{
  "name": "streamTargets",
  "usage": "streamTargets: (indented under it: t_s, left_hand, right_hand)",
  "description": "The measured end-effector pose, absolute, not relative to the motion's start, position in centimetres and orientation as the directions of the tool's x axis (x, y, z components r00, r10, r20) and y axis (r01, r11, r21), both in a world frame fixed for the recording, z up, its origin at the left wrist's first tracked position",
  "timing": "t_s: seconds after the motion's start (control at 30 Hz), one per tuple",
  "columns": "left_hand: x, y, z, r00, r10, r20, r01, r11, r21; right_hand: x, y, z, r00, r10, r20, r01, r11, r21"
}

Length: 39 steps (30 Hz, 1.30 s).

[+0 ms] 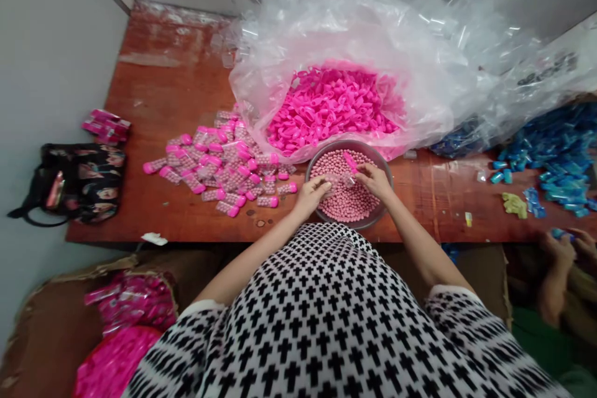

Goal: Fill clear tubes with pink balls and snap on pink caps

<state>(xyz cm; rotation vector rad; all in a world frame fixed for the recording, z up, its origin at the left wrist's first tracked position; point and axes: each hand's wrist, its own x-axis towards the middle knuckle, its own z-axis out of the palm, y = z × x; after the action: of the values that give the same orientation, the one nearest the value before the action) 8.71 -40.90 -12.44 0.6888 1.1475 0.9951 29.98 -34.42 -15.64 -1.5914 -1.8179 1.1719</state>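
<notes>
The left hand has its fingers curled together over a small clear tube, which lies level just above the pink beads; low like that, anything that slips falls back among them. The right hand pinches a pink cap between thumb and fingertips, the cap sticking up and to the left, close to the tube's open end. Whether cap and tube already touch is too small to tell.

Both hands hang over a round metal bowl, filled with the beads and set at the near edge of the desk, right in front of the person, so neither arm has to stretch.

Just behind the bowl, a big clear plastic bag lies open with its mouth toward the person, a heap of loose pink caps spilling to within easy reach of the right hand. Left of the bowl, capped tubes of beads lie spread in a loose pile, on the side of the hand that holds the tube.

Further out, a dark patterned handbag sits at the left edge of the desk with pink packets behind it. Toward the right edge lie blue pieces under more plastic, and there another person's hands work at the near edge, well apart from the bowl.
</notes>
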Motion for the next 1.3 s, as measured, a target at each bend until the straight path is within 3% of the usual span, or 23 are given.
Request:
streamTargets:
  t_s: [0.1, 0.17, 0.3, 0.43, 0.63, 0.87, 1.0, 1.2, 1.3]
  left_hand:
    - [9.6, -40.7, -12.3, 0.119, 0.923, -0.366, -0.212, 0.384, 0.898]
    - [9.7, -40.8, -12.1, 0.131, 0.943, -0.306, -0.081, 0.318, 0.945]
    - [9.2, -41.3, -11.4, 0.179, 0.972, -0.155, 0.174, 0.124, 0.977]
    - [8.5, -41.8, -10.5, 0.219, 0.972, -0.084, 0.265, 0.024, 0.964]
    - [8.2, -42.9, -10.5, 0.164, 0.984, -0.074, 0.311, 0.020, 0.950]
    - [8.0, -42.9, -11.0, 0.276, 0.961, -0.002, 0.407, -0.115, 0.906]
    - [7.6, -42.2, -11.0, 0.303, 0.949, -0.092, 0.359, -0.024, 0.933]
    - [7.4, -41.8, -10.6, 0.332, 0.912, -0.242, 0.285, 0.148, 0.947]
    - [7.4, -41.7, -10.5, 0.222, 0.930, -0.293, 0.187, 0.254, 0.949]
  right_hand:
    - [29.2, -36.4, -14.2, -0.285, 0.944, -0.167, 0.210, -0.108, -0.972]
    - [28.6, -37.5, -12.9, -0.281, 0.951, -0.130, 0.140, -0.094, -0.986]
    - [27.5, -38.8, -10.5, -0.335, 0.939, 0.074, 0.326, 0.190, -0.926]
    - [26.8, -39.1, -9.5, -0.441, 0.876, 0.192, 0.442, 0.399, -0.803]
    - [27.0, -39.9, -9.7, -0.539, 0.815, 0.214, 0.491, 0.510, -0.706]
    - [27.4, -41.0, -10.6, -0.586, 0.789, 0.183, 0.572, 0.563, -0.596]
    - [27.5, -40.2, -9.8, -0.630, 0.769, 0.112, 0.569, 0.554, -0.608]
    - [27.4, -37.7, -5.9, -0.833, 0.545, 0.094, 0.470, 0.788, -0.398]
    - [27.3, -37.3, -5.9, -0.832, 0.549, 0.078, 0.484, 0.786, -0.384]
